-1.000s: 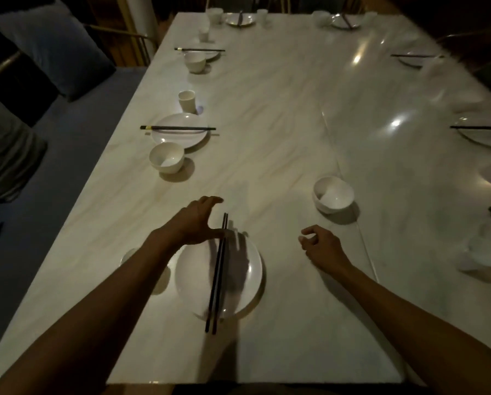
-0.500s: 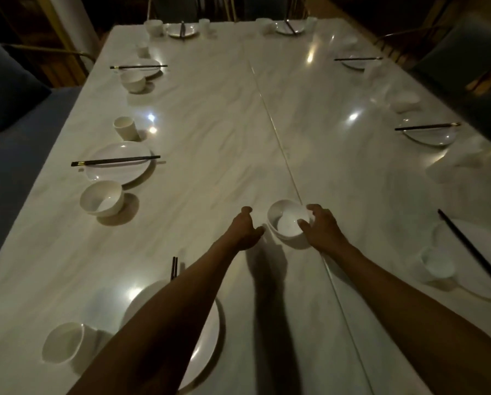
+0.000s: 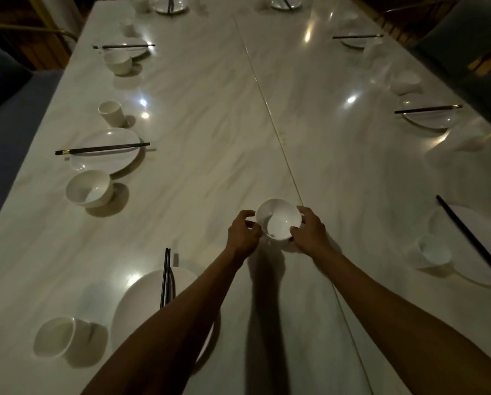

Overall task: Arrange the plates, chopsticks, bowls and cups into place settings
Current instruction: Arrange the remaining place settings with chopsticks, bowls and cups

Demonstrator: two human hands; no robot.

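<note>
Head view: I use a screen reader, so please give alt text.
Both hands, left hand and right hand, hold a white bowl over a long pale table. Plates with chopsticks, bowls and cups line both long sides.

Two bare forearms lead up to the left hand (image 3: 242, 233) and the right hand (image 3: 309, 232). No sleeve shows on either arm as far back from the hands as the view reaches. Wrists and fingers carry no watch, ring or glove. Dim light hides finer detail.
</note>
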